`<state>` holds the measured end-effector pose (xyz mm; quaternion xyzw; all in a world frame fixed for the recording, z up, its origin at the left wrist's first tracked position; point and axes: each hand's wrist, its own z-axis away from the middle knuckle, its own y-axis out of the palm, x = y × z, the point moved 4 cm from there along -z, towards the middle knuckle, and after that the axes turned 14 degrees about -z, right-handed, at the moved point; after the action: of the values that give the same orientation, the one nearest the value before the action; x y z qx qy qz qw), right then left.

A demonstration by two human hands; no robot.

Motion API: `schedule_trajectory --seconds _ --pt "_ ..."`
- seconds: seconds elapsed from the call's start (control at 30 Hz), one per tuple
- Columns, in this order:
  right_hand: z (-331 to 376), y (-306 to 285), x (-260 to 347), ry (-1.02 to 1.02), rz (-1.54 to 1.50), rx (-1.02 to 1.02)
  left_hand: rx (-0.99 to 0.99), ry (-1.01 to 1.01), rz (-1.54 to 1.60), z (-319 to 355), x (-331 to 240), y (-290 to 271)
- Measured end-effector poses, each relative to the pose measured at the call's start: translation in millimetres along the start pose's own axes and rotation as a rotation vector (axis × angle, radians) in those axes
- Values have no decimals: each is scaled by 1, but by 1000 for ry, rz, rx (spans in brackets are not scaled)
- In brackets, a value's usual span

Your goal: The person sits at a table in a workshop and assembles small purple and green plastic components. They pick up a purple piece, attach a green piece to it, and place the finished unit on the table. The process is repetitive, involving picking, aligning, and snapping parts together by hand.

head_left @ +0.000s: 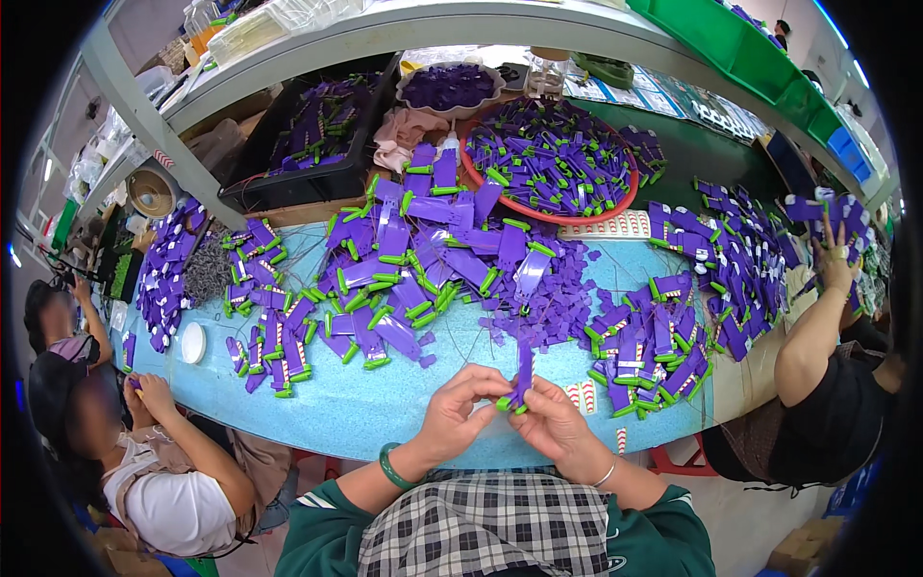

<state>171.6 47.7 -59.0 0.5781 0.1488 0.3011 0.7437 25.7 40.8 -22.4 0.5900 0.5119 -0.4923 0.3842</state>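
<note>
Close in front of me, over the near edge of the blue table (461,385), a slim purple plastic part with a green end (524,370) stands roughly upright between my hands. My right hand (558,423) pinches it from the right between thumb and fingers. From the other side, my left hand (450,415) has its fingertips closed at the part's lower, green end. Just beyond my hands lies a heap of small flat purple pieces (548,298). A larger pile of purple parts with green ends (404,260) spreads to its left.
Red-and-white striped stickers (582,394) lie beside my right hand. Farther back stand a full red basket (630,183), a black crate (356,173) and a white bowl (495,82). A shelf beam (385,40) crosses above. Co-workers sit left (183,490) and right (817,413).
</note>
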Motion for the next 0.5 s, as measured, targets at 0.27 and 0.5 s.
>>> schedule_trajectory --seconds 0.27,0.5 --pt "10 14 9 -117 327 -83 -139 -95 209 -6 12 -7" --pt "22 32 31 -731 1375 79 -73 -262 331 -2 23 -14"
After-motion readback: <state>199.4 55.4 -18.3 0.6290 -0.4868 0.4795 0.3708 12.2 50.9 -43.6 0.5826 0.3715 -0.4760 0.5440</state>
